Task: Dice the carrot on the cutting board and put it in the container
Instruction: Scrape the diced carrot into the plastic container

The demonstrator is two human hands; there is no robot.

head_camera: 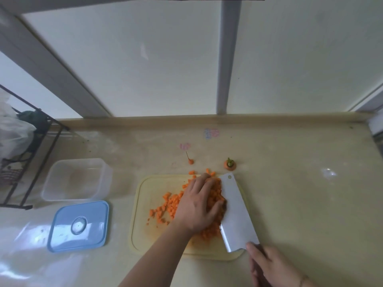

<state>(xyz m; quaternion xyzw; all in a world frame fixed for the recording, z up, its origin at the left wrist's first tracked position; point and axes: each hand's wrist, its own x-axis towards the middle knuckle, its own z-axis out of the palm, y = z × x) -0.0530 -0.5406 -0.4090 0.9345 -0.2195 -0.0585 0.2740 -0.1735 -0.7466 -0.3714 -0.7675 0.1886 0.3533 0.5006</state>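
Right hand (269,266) grips cleaver (233,212); left hand (199,206), fingers flat, pushes dice (170,204) onto blade, on board (143,224). Loose, light, scatter-prone: scoop between palm and blade. Container (51,193) empty.

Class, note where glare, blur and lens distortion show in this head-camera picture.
Head view: glare patches on the countertop and near the blue lid; wide-angle bending curves the window frame; the diced carrot looks soft, the plastic bag blurred.
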